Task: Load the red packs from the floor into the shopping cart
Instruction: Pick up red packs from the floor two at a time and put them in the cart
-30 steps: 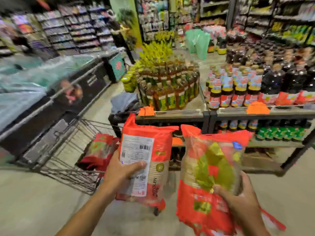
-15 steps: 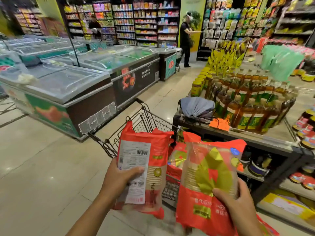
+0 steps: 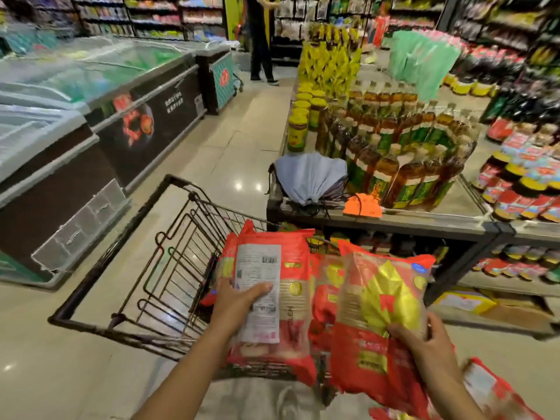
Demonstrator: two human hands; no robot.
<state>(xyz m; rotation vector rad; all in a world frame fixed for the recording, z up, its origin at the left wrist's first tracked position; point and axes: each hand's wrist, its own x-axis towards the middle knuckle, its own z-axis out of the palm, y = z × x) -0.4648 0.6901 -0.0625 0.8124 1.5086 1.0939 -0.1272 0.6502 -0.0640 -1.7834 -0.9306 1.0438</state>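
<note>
My left hand (image 3: 239,304) grips a red pack (image 3: 291,322) with its white label side toward me, held over the near right part of the wire shopping cart (image 3: 121,256). My right hand (image 3: 424,344) holds a second red pack (image 3: 375,316) with a gold leaf print, just right of the first and above the cart's near edge. Between the two, more red packs (image 3: 324,301) lie inside the cart. Another red pack (image 3: 497,392) lies on the floor at the lower right, partly hidden by my right arm.
A display table (image 3: 424,222) with oil bottles, jars and a grey bag (image 3: 309,177) stands right of the cart. Chest freezers (image 3: 91,116) line the left side. A person (image 3: 260,37) stands far down the aisle. Shelves of bottles fill the right.
The view has swung left and down, so the cart now lies in front of me. Both hands have carried their red packs forward over the cart's near right corner.
</note>
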